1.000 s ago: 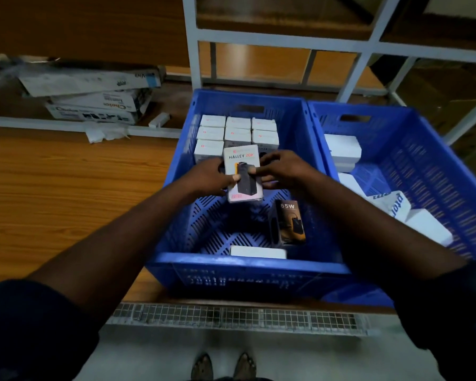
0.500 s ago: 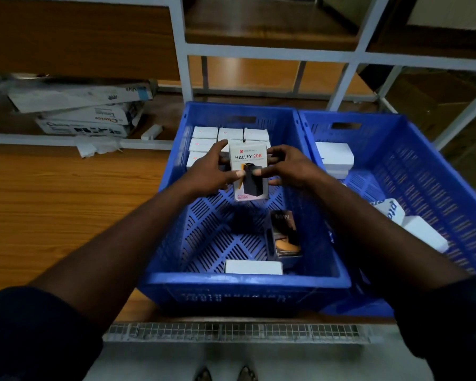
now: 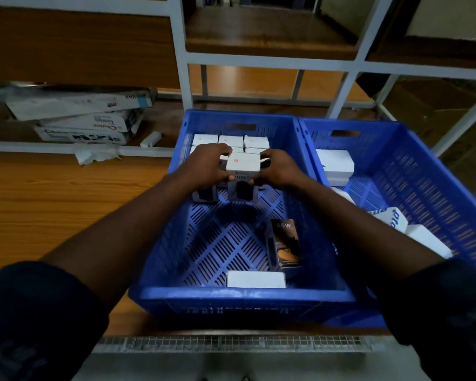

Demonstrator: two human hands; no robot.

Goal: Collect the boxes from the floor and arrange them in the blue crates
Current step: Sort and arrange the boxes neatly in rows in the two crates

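- While both hands clamp it, the held box (image 3: 243, 166) stands upright in the far half of the left blue crate (image 3: 242, 294), with its long axis vertical.
- Its white end face with a small red mark points up toward the camera. Its printed front panel faces the near side.
- The left hand (image 3: 206, 166) grips the left side of the box, fingers curled over the top far edge.
- The right hand (image 3: 279, 169) grips the right side, thumb on the front panel.
- The box sits just near of the rows of white boxes (image 3: 230, 140) packed against the far wall of the crate. A similar upright box (image 3: 205, 195) stands just beside it on the left, partly under the left hand.
- A dark box marked 65W (image 3: 285, 243) stands in the near right part of the same crate, well apart from the hands.
- A white box (image 3: 255, 279) lies against the near wall, long axis running left to right.
- The right blue crate (image 3: 424, 166) touches the left crate and contains several white boxes (image 3: 334, 162).
- Both crates rest on a wooden surface (image 3: 52, 202). Flat cartons (image 3: 80, 116) are stacked at far left.
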